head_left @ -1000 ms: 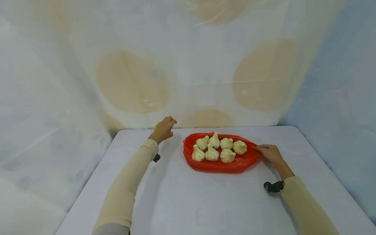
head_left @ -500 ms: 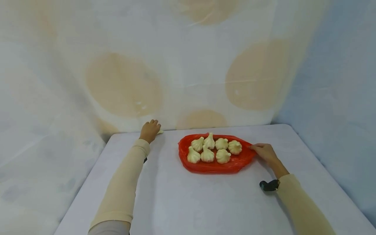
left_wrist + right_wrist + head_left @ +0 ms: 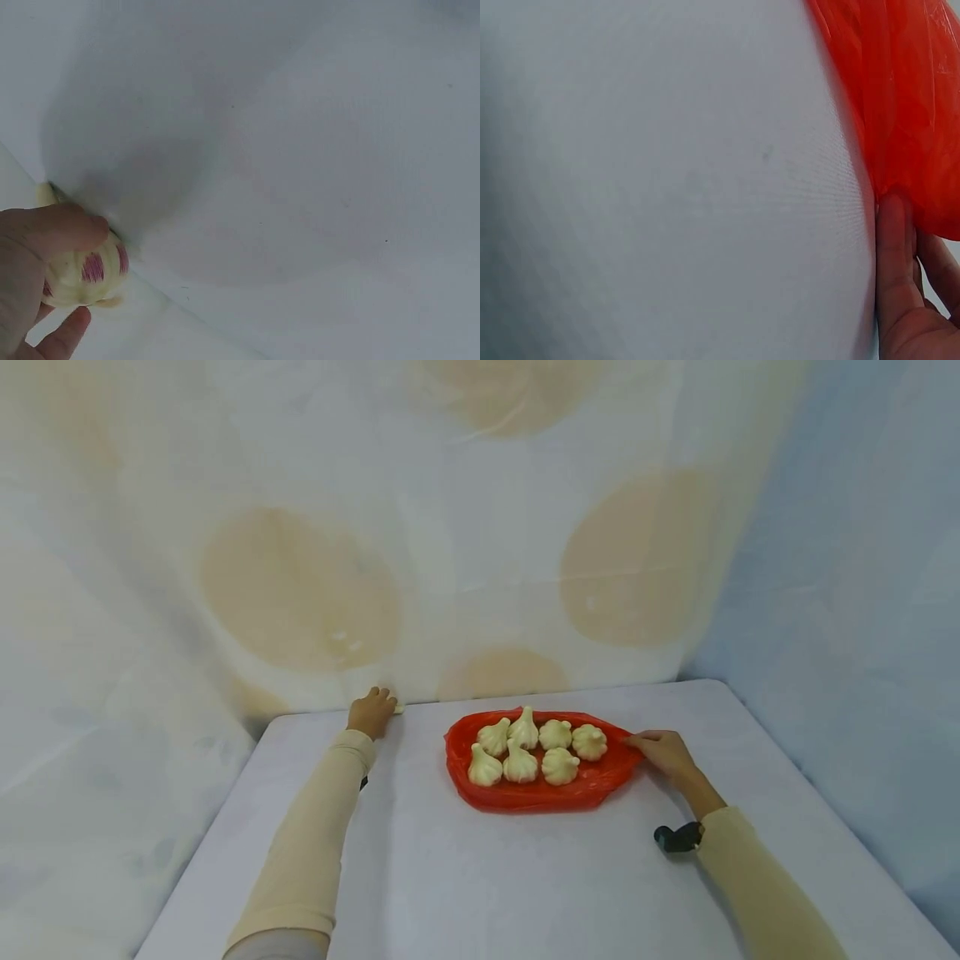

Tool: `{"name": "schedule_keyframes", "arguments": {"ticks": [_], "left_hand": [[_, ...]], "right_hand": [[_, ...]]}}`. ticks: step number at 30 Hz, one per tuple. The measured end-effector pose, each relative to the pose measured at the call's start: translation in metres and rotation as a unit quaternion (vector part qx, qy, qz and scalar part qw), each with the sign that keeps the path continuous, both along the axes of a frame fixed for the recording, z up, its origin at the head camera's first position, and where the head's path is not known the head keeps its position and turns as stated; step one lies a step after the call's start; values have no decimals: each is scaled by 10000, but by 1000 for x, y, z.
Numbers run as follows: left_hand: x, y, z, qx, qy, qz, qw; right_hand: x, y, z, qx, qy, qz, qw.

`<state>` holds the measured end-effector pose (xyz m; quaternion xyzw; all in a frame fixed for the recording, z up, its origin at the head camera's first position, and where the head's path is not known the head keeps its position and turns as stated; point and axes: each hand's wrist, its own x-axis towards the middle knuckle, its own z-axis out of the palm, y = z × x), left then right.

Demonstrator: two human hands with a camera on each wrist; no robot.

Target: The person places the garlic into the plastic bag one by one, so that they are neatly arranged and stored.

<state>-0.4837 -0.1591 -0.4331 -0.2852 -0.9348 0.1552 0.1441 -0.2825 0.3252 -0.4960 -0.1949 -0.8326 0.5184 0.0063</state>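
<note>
At the table's far left edge, my left hand point(image 3: 371, 712) grips a garlic bulb point(image 3: 94, 271) with pinkish streaks. The thumb lies across the bulb and fingertips show below it in the left wrist view; in the head view only a small pale bit pokes out beside the hand. A red plastic bag point(image 3: 517, 798) lies spread open on the table, with several pale garlic bulbs point(image 3: 520, 763) inside in two loose rows. My right hand point(image 3: 670, 753) pinches the bag's right end, thumb and fingers meeting on the crumpled film in the right wrist view.
A white cloth covers the table point(image 3: 480, 877). Close behind its far edge hangs a pale curtain point(image 3: 450, 585) with tan round patches, and bluish cloth point(image 3: 847, 635) hangs on the right. A dark camera mount point(image 3: 677, 837) sits on the right wrist.
My left hand has moved left and down onto the far table edge, keeping the garlic bulb. The right hand holds the bag's end as before. The head view has shifted a little.
</note>
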Motion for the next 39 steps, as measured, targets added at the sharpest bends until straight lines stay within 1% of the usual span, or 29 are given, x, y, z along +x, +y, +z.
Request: {"name": "schedule_keyframes", "arguments": {"ticks": [4, 7, 13, 19, 23, 26, 28, 31, 36, 39], "left_hand": [[-4, -3, -6, 269, 244, -163, 9992], [-8, -5, -9, 325, 284, -216, 9988], [-11, -11, -11, 261, 163, -163, 9994], [-10, -16, -7, 85, -122, -54, 9999], [-6, -18, -2, -50, -275, 40, 9996], [1, -21, 4, -122, -362, 137, 9992], [4, -24, 7, -140, -380, 147, 9991], [8, -28, 11, -127, -401, 151, 9990], [16, -27, 17, 99, -397, 76, 9991], [18, -21, 19, 429, -423, -121, 9981]], "right_hand": [[0, -1, -3, 81, 65, 28, 9999], [0, -1, -4, 97, 67, 11, 9999], [0, 0, -5, 17, 15, 24, 10000], [0, 1, -1, 33, 38, 68, 10000], [-1, 1, 0, 97, 19, 120, 9999], [-4, 2, 0, 149, 90, 139, 9998], [-6, 1, 0, 157, 164, 161, 9996], [-7, 2, 0, 137, 94, 133, 9998], [-5, 5, 3, 75, -13, 154, 9999], [-4, 7, 6, 64, -1, 176, 9998]]}}
